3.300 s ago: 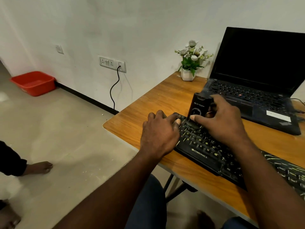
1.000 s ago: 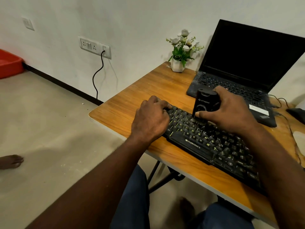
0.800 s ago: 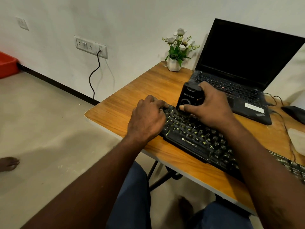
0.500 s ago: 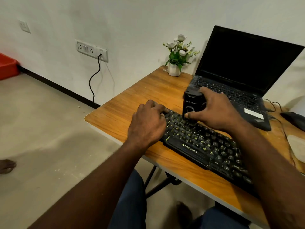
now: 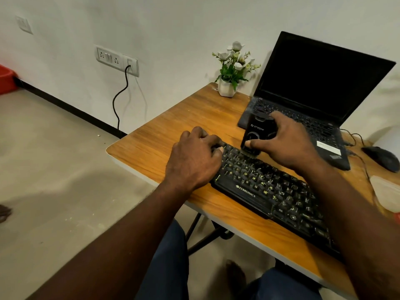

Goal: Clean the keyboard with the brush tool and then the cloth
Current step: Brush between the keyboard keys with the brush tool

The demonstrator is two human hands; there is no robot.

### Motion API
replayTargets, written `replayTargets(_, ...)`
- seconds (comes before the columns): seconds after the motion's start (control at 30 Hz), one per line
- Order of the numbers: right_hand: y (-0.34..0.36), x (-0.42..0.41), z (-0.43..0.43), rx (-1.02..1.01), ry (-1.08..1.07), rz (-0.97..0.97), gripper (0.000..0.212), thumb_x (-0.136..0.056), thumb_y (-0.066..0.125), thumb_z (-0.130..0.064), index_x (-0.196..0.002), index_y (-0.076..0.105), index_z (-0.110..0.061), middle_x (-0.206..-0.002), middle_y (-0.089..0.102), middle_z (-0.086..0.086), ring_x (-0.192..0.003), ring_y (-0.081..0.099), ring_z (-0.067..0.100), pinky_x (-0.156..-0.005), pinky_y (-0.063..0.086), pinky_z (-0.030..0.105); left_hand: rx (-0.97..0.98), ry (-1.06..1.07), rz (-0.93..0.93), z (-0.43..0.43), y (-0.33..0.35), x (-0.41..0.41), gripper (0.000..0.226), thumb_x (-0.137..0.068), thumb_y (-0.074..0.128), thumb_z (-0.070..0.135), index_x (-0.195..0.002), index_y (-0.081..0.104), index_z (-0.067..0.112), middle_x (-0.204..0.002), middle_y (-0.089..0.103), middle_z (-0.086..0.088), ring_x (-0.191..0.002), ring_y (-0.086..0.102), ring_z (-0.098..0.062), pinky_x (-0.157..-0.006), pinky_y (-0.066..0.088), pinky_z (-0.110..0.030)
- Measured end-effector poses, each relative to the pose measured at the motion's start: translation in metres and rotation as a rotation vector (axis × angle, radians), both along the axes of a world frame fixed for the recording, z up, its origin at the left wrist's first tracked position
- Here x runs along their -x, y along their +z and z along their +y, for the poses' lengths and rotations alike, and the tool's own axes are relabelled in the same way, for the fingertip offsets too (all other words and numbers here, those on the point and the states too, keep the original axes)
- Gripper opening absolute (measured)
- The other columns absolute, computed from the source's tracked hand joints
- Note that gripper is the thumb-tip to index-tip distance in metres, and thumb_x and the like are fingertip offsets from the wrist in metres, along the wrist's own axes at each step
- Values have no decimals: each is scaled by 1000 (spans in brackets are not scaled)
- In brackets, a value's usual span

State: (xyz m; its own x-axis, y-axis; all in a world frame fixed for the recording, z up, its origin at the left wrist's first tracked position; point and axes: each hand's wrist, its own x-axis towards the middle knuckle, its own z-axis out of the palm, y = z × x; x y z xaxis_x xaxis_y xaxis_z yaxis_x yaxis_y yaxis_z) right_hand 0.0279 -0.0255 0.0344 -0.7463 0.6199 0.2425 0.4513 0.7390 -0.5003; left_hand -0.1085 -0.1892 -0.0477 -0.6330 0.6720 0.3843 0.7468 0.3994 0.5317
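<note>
A black keyboard (image 5: 266, 191) with yellow-green key legends lies diagonally on the wooden table (image 5: 168, 135). My right hand (image 5: 287, 141) grips a black brush tool (image 5: 254, 135) held upright, its lower end touching the keys at the keyboard's far left rows. My left hand (image 5: 194, 159) rests palm down on the keyboard's left end, fingers curled over its corner. A pale cloth (image 5: 387, 193) lies at the table's right edge, partly cut off by the frame.
An open black laptop (image 5: 318, 94) stands behind the keyboard. A small white pot of flowers (image 5: 231, 72) sits at the far table corner. A black mouse (image 5: 382, 158) and its cable lie at the right. A wall socket with a plugged cable (image 5: 121, 98) is to the left.
The brush tool has swept back and forth over the keyboard's left-hand rows. My left hand has stayed on the keyboard's left end. The view has shifted slightly.
</note>
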Motion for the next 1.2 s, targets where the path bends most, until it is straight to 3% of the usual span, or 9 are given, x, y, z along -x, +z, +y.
replayTargets(0.07, -3, 0, -1, 58, 21, 12, 55, -77, 90, -34, -120, 56, -27, -106, 62, -12, -97, 61, 11, -70, 43, 20, 3, -7, 16, 0, -1, 0, 36, -99, 45, 55, -126, 65, 43, -124, 52, 8, -116, 45, -16, -96, 47, -48)
replayTargets(0.2, 11, -14, 11, 114, 50, -104, 57, -73, 91, -29, -120, 59, -25, -108, 66, -5, -102, 65, 20, -84, 52, 38, 16, -14, 64, 0, -1, -1, 45, -96, 42, 67, -126, 66, 43, -127, 49, 8, -119, 41, -16, -93, 47, -45)
replayTargets(0.27, 12, -18, 14, 68, 23, -91, 57, -74, 91, -29, -120, 58, -24, -110, 66, -3, -103, 64, 21, -87, 52, 40, 21, -36, 91, 1, 0, -2, 50, -95, 41, 72, -127, 67, 44, -131, 48, 10, -122, 39, -17, -94, 46, -44)
replayTargets(0.43, -3, -12, 15, 129, 49, 9, 53, -76, 90, -32, -117, 57, -30, -110, 65, -9, -103, 63, 16, -79, 49, 32, 80, -99, 161, 1, -1, -5, 56, -94, 35, 76, -133, 62, 47, -136, 46, 11, -125, 36, -17, -99, 44, -47)
replayTargets(0.7, -17, 6, 12, 51, 18, 89, 59, -76, 91, -32, -127, 61, -23, -110, 62, -11, -102, 61, 11, -69, 42, 13, 74, -83, 142, 2, 0, -5, 50, -92, 38, 71, -130, 62, 48, -129, 49, 11, -124, 37, -17, -96, 44, -46)
replayTargets(0.97, -6, -9, 41, 328, 7, -26, 58, -77, 87, -16, -129, 61, -19, -106, 68, -4, -94, 65, 11, -70, 46, 27, 85, -75, 136, 3, 0, -6, 49, -95, 38, 71, -130, 61, 46, -130, 50, 8, -125, 38, -19, -97, 44, -47)
replayTargets(1.2, -21, 6, 37, 365, 18, 117, 53, -75, 90, -24, -121, 65, -22, -108, 71, -3, -98, 67, 16, -76, 49, 30, 80, -83, 137, 2, 0, -6, 41, -98, 40, 59, -131, 60, 46, -129, 50, 7, -124, 37, -19, -95, 43, -46)
